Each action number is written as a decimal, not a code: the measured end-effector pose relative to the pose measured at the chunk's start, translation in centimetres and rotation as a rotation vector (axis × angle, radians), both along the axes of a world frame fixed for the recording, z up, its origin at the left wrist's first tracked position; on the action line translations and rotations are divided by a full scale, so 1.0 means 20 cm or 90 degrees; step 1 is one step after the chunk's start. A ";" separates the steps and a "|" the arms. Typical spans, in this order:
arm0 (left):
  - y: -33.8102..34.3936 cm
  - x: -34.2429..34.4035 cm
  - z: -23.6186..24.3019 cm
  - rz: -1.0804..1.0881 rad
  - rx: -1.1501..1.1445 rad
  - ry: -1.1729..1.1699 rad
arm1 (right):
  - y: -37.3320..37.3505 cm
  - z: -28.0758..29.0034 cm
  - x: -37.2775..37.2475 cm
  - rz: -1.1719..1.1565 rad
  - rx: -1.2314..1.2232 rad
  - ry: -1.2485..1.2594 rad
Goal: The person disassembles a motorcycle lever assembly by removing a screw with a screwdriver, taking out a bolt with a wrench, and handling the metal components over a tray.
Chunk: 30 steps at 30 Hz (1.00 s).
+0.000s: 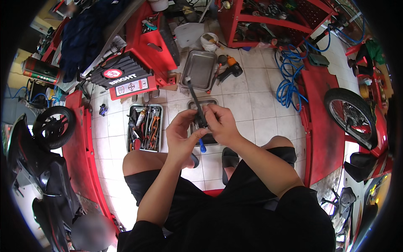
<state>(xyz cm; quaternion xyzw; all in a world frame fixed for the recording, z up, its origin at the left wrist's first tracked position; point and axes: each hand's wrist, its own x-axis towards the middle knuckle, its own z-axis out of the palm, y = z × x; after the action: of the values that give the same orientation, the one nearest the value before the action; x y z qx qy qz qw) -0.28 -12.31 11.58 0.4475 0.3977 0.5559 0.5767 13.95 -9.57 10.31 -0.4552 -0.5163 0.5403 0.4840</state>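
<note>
My left hand [181,133] and my right hand [221,124] meet in front of me, above the floor. Between them is a long dark rod-shaped part [194,95] with a pale rounded end pointing away from me. Fingers of both hands are closed round its thicker near end, which they partly hide, so its exact kind is unclear. A blue handle [202,145] shows just below the hands; whether it is held or lies in the tray beneath, I cannot tell. That metal tray [208,101] is largely covered by my hands.
A tray of pliers and other hand tools [145,128] lies left on the tiles. Farther off are a larger metal tray [200,69], an orange-and-black power tool [231,69] and a white bucket [208,42]. Red lift platforms [323,126] with motorcycles flank me; a blue hose [289,86] coils at right.
</note>
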 end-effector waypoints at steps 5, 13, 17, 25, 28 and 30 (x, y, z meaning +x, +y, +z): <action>-0.01 -0.04 -0.03 0.024 -0.113 -0.032 | 0.01 0.08 0.03 0.062 -0.012 -0.038; 0.05 -0.03 0.02 -0.041 -0.332 -0.372 | 0.07 0.03 0.01 -0.137 0.056 0.013; 0.04 -0.01 0.06 -0.105 -0.412 -0.427 | 0.10 0.04 0.09 0.026 -0.189 0.246; 0.06 -0.03 0.03 0.010 -0.378 -0.381 | 0.01 0.03 0.00 0.043 -0.190 0.306; 0.06 -0.06 0.05 -0.034 -0.378 -0.316 | 0.03 0.05 0.04 0.097 -0.193 0.283; 0.06 -0.06 0.08 -0.075 -0.388 -0.279 | 0.06 0.08 0.08 0.108 -0.206 0.274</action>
<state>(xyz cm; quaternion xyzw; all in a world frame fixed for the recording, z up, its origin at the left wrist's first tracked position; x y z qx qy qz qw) -1.38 -11.17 13.08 0.1481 0.3854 0.4604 0.7859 15.52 -8.35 11.95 -0.3563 -0.3448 0.7384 0.4571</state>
